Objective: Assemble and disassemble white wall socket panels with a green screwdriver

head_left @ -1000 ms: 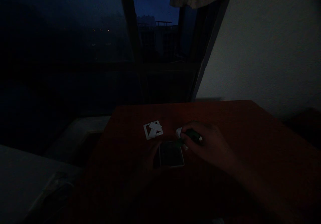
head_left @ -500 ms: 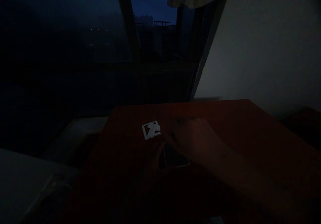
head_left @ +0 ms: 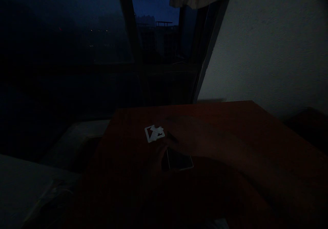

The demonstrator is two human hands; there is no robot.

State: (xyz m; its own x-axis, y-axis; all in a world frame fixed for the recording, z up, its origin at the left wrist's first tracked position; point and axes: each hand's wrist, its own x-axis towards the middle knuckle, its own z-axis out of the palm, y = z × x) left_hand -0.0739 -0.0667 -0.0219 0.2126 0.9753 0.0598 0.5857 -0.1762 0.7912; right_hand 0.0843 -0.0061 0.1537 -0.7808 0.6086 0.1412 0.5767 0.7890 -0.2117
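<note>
The scene is very dark. My left hand [head_left: 155, 164] curls round the left side of a dark flat rectangle with a thin pale rim [head_left: 180, 159], fingers at its upper left corner and thumb along the lower edge. What this rectangle is, I cannot make out. Above it, my right hand [head_left: 183, 133] stretches left, its fingertips at a small group of white flat pieces [head_left: 154, 135]. These look like a square frame with short strips lying across it. Part of the upper strip is covered by a dim fingertip. Shadow hides whether the right fingers grip anything.
The reddish-brown table [head_left: 217, 114] stands against a dark window [head_left: 164, 85] and a pale wall [head_left: 269, 51]. A whitish object [head_left: 220, 223] shows at the bottom edge of the view. Left of the table is a pale surface [head_left: 23, 177].
My right hand has moved left and its fingertips are now over the white pieces. The upper strip is partly covered. My left hand stays at the dark rectangle.
</note>
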